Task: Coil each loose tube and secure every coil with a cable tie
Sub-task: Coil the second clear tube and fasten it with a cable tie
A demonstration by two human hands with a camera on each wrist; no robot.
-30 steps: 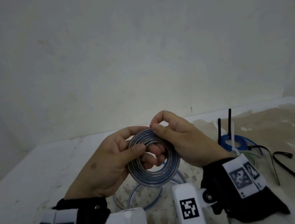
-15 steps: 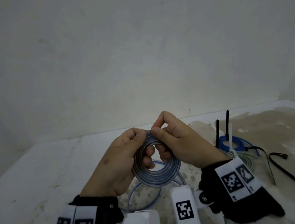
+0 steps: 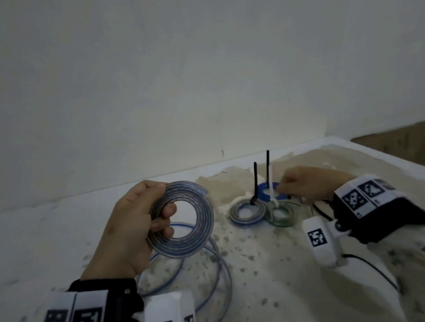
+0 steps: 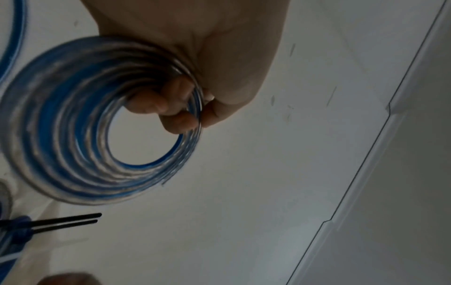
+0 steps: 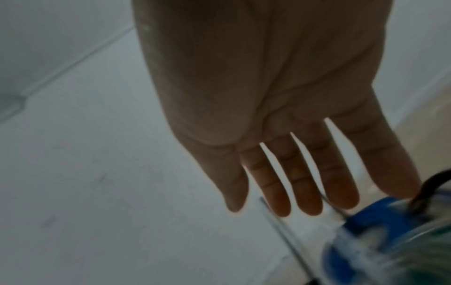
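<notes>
My left hand (image 3: 144, 221) grips a flat coil of clear tube with a blue stripe (image 3: 184, 222), held upright above the table; the left wrist view shows my fingers curled through the coil's (image 4: 97, 123) hole. My right hand (image 3: 304, 186) reaches to the right with straight, spread fingers (image 5: 307, 190) over the tied coils and holds nothing. Three tied coils lie there: a grey-blue one (image 3: 247, 211), a green one (image 3: 281, 215) and a blue one (image 3: 268, 191), with black cable tie tails (image 3: 268, 167) standing up.
Loose blue-striped tube (image 3: 213, 266) loops on the table (image 3: 42, 233) under my left hand. A loose black cable tie (image 3: 320, 212) lies by my right wrist. The wall stands close behind, and the table's right edge (image 3: 404, 155) drops off.
My right hand let go of the coil and swung right over the tied coils, fingers now straight. The left hand alone holds the coil, moved slightly left.
</notes>
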